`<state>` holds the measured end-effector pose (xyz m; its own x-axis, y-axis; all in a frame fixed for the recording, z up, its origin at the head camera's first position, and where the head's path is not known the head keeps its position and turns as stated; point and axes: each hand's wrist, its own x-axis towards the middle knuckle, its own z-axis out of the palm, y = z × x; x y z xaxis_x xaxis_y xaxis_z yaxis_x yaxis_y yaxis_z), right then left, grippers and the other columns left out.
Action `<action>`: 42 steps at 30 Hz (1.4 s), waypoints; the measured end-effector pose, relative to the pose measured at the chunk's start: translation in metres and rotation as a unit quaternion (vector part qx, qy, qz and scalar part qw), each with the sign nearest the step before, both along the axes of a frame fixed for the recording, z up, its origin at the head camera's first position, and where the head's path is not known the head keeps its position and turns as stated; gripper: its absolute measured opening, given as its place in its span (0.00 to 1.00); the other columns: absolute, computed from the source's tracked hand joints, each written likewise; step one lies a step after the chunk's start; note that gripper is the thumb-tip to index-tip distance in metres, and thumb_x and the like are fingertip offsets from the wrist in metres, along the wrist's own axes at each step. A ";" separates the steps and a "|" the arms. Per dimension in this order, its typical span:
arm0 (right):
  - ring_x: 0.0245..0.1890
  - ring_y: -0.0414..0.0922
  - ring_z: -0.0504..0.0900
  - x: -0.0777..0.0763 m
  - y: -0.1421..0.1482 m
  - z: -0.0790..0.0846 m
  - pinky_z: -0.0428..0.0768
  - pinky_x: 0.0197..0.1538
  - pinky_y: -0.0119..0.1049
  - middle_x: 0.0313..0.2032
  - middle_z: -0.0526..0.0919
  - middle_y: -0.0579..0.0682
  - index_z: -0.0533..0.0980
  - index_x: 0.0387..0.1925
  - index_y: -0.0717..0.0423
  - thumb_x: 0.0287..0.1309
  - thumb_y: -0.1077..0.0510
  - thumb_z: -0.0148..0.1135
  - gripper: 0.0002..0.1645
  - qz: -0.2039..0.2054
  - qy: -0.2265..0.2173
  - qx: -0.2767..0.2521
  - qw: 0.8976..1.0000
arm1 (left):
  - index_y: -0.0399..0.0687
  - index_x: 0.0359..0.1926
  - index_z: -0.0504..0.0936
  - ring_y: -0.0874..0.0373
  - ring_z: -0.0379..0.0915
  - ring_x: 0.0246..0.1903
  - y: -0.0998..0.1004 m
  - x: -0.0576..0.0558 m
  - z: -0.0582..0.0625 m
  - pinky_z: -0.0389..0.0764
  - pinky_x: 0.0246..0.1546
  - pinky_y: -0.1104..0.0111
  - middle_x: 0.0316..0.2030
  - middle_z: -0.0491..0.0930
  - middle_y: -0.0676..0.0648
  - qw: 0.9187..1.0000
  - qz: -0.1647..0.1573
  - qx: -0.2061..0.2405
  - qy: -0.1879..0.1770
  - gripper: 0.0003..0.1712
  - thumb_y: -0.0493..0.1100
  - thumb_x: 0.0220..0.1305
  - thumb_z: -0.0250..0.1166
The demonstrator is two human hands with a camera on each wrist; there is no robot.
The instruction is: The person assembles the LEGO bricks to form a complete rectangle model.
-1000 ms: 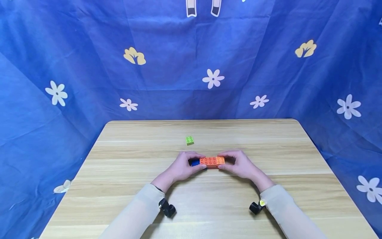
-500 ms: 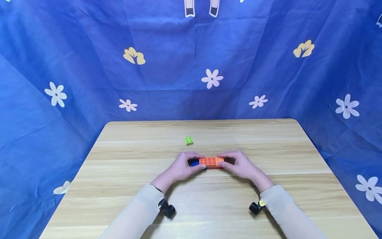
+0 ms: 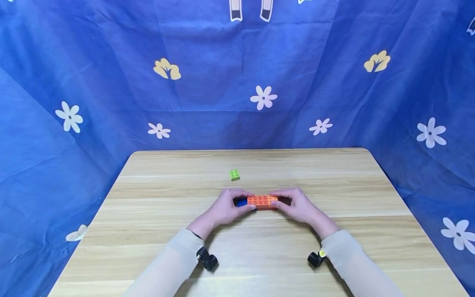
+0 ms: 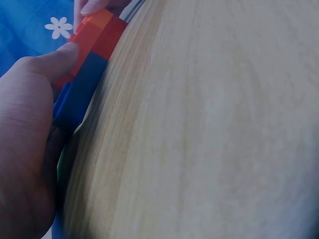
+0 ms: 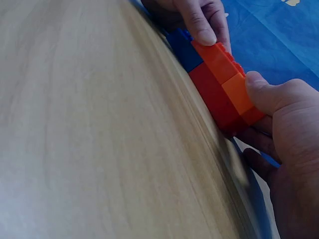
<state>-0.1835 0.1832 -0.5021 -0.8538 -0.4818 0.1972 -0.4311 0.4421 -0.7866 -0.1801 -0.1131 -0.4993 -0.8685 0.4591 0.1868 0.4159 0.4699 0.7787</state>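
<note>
Four joined bricks (image 3: 258,201) are pinched by left fingers (image 3: 243,192) and right fingers (image 3: 281,192), one green brick (image 3: 234,175) beyond

Wood-grain table (image 3: 259,255), blue cloth backdrop (image 3: 211,86), white printed flowers (image 3: 264,98)

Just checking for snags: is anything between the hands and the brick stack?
Nothing visible: the left hand and right hand both pinch the brick stack directly. The green brick lies beyond it, apart.
</note>
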 end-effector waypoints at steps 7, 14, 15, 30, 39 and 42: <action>0.59 0.52 0.84 0.000 -0.004 -0.004 0.77 0.66 0.52 0.54 0.89 0.50 0.87 0.56 0.54 0.65 0.54 0.76 0.19 0.006 0.033 -0.010 0.999 | 0.54 0.55 0.90 0.64 0.81 0.53 -0.002 0.000 0.000 0.77 0.61 0.61 0.49 0.88 0.60 1.000 0.000 -0.001 -0.004 0.22 0.55 0.63 0.79; 0.57 0.53 0.85 0.001 -0.004 -0.003 0.77 0.65 0.54 0.53 0.89 0.51 0.87 0.55 0.56 0.64 0.56 0.76 0.20 0.013 0.046 -0.021 0.999 | 0.55 0.57 0.90 0.62 0.81 0.55 -0.002 0.001 0.002 0.77 0.61 0.60 0.51 0.87 0.58 1.000 -0.004 -0.017 -0.004 0.23 0.58 0.65 0.77; 0.58 0.52 0.85 0.001 -0.003 -0.002 0.77 0.66 0.53 0.53 0.89 0.50 0.87 0.56 0.56 0.64 0.55 0.76 0.20 0.011 0.043 -0.017 0.999 | 0.55 0.57 0.90 0.62 0.81 0.55 -0.002 0.001 0.002 0.78 0.61 0.61 0.51 0.87 0.58 1.000 -0.006 -0.020 -0.004 0.23 0.58 0.65 0.77; 0.61 0.52 0.83 0.002 -0.001 -0.004 0.75 0.68 0.54 0.57 0.87 0.49 0.85 0.61 0.53 0.68 0.50 0.73 0.23 0.014 0.049 0.023 0.998 | 0.54 0.57 0.89 0.62 0.81 0.53 -0.001 -0.003 0.013 0.78 0.59 0.62 0.50 0.88 0.56 0.998 -0.029 -0.054 -0.005 0.23 0.57 0.65 0.77; 0.61 0.51 0.83 0.003 -0.002 -0.006 0.75 0.67 0.55 0.58 0.87 0.47 0.84 0.62 0.52 0.70 0.50 0.72 0.23 0.020 0.073 0.016 0.997 | 0.46 0.62 0.86 0.59 0.81 0.57 -0.006 -0.006 0.024 0.79 0.61 0.62 0.55 0.87 0.52 0.997 -0.042 -0.060 -0.006 0.31 0.60 0.66 0.76; 0.60 0.50 0.83 0.003 -0.002 -0.007 0.76 0.66 0.55 0.57 0.87 0.46 0.84 0.62 0.51 0.69 0.51 0.72 0.23 0.021 0.075 0.015 0.997 | 0.43 0.62 0.86 0.58 0.82 0.56 -0.007 -0.008 0.027 0.79 0.61 0.62 0.55 0.87 0.50 0.997 -0.047 -0.055 -0.007 0.32 0.59 0.65 0.76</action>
